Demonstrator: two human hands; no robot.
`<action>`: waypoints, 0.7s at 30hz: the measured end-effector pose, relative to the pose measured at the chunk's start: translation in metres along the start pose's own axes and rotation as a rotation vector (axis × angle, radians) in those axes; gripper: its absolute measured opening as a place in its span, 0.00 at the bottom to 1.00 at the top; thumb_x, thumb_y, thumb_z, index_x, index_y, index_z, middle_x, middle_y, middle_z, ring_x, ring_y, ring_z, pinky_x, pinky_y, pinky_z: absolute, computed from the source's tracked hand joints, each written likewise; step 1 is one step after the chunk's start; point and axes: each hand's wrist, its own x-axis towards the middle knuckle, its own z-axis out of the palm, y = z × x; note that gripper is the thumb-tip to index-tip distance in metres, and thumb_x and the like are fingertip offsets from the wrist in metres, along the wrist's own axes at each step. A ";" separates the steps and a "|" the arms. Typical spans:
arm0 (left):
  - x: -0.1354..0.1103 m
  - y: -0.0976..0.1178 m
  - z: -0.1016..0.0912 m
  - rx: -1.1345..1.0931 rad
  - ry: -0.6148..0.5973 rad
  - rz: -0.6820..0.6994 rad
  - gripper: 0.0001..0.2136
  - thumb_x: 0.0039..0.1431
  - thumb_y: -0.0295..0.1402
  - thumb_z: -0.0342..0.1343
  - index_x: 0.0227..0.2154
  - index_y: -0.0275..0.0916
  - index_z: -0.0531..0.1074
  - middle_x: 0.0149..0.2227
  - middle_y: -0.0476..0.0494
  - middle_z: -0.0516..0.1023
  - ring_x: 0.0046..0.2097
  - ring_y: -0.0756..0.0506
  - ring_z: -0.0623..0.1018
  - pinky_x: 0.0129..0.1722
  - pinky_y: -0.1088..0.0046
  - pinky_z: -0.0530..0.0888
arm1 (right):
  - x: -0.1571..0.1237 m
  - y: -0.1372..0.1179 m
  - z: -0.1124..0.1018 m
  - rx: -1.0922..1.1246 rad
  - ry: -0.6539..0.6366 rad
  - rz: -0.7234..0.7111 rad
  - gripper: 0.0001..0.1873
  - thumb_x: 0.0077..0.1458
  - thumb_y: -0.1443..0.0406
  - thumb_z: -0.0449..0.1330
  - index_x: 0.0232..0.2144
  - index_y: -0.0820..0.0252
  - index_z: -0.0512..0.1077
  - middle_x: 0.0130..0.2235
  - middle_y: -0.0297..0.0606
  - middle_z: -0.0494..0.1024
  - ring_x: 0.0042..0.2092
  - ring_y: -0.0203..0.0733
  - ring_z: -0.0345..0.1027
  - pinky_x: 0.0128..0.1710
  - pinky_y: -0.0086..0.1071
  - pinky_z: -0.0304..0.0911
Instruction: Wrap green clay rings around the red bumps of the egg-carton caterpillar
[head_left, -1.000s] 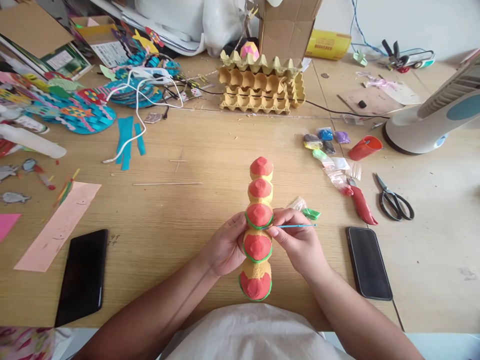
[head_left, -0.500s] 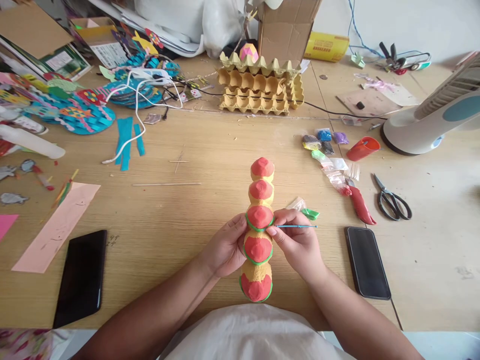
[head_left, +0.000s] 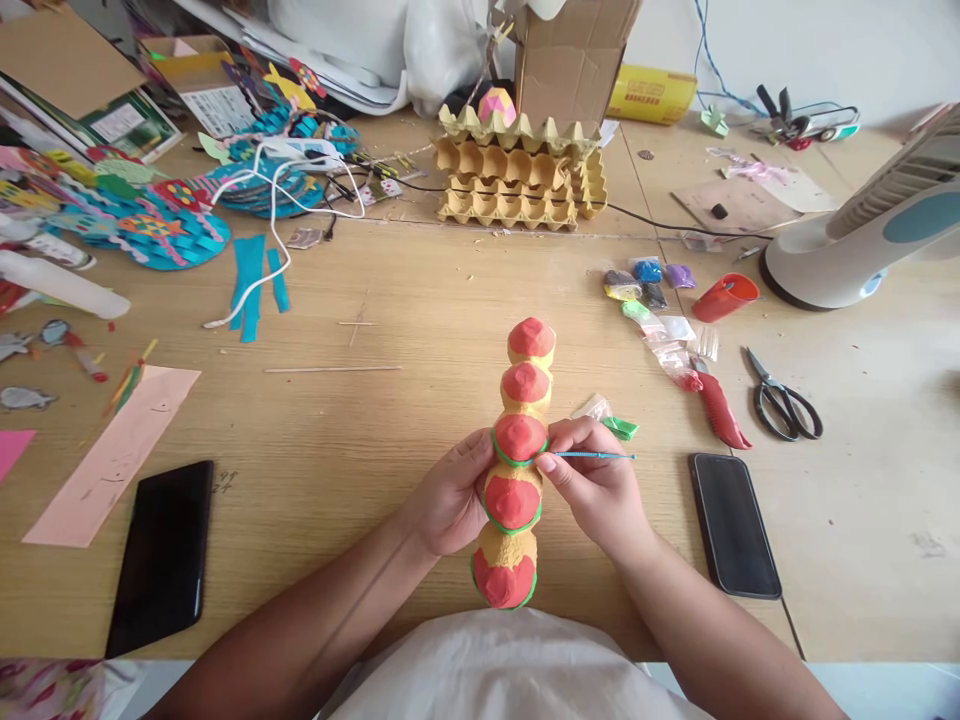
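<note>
A painted egg-carton strip (head_left: pixel 523 385) with several red-topped yellow bumps lies lengthwise on the wooden table (head_left: pixel 420 300), right in front of me. Green rings circle the three nearest bumps. My left hand (head_left: pixel 450 492) grips the strip's left side at its middle, fingers curled against it. My right hand (head_left: pixel 596 485) pinches a thin blue stick (head_left: pixel 596 455), its tip touching the green ring on the third bump. A small green clay piece (head_left: pixel 621 427) and a clear bag lie just beyond my right hand.
Black phones lie at left (head_left: pixel 161 555) and right (head_left: pixel 735 523). Scissors (head_left: pixel 784 398), a red utility knife (head_left: pixel 720 405), clay bags (head_left: pixel 645 285), a red cup (head_left: pixel 726 296) and a fan (head_left: pixel 870 235) sit right. Stacked egg cartons (head_left: pixel 517 170) stand behind; paper crafts (head_left: pixel 161 215) crowd the left.
The strip has tilted slightly: its near end swung left and its far end right. Both hands keep their grip in about the same place.
</note>
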 end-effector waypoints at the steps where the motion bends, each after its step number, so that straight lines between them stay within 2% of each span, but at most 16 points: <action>1: 0.000 0.000 0.001 0.007 0.001 0.014 0.16 0.58 0.49 0.66 0.36 0.40 0.76 0.35 0.45 0.77 0.35 0.46 0.76 0.34 0.69 0.75 | 0.000 0.000 0.000 0.002 -0.004 0.002 0.12 0.59 0.61 0.71 0.31 0.55 0.70 0.32 0.33 0.76 0.33 0.37 0.67 0.32 0.31 0.66; 6: 0.000 0.002 0.006 0.075 -0.037 0.080 0.16 0.61 0.50 0.63 0.35 0.42 0.79 0.37 0.44 0.77 0.38 0.45 0.75 0.37 0.70 0.73 | 0.001 -0.002 -0.001 0.029 -0.051 0.029 0.14 0.58 0.58 0.71 0.30 0.55 0.70 0.31 0.33 0.75 0.33 0.38 0.67 0.33 0.33 0.67; 11: -0.001 0.003 0.008 0.094 -0.029 0.059 0.15 0.62 0.50 0.62 0.36 0.43 0.80 0.36 0.45 0.77 0.36 0.45 0.75 0.36 0.70 0.72 | 0.002 -0.003 -0.002 0.026 -0.021 0.047 0.14 0.58 0.58 0.71 0.30 0.54 0.69 0.31 0.33 0.75 0.32 0.38 0.67 0.33 0.33 0.67; 17: -0.001 0.005 0.009 0.118 -0.058 0.061 0.17 0.62 0.52 0.61 0.37 0.43 0.80 0.33 0.46 0.76 0.33 0.46 0.73 0.34 0.69 0.70 | 0.001 -0.005 -0.003 0.044 -0.068 0.037 0.14 0.59 0.57 0.71 0.30 0.54 0.69 0.31 0.33 0.74 0.32 0.38 0.67 0.33 0.33 0.67; 21: 0.000 0.003 0.006 0.101 -0.041 0.068 0.15 0.62 0.51 0.62 0.36 0.44 0.80 0.34 0.46 0.76 0.34 0.46 0.74 0.36 0.69 0.71 | 0.001 -0.005 -0.003 0.006 -0.039 0.058 0.16 0.58 0.56 0.71 0.30 0.55 0.69 0.30 0.32 0.73 0.31 0.38 0.66 0.32 0.33 0.66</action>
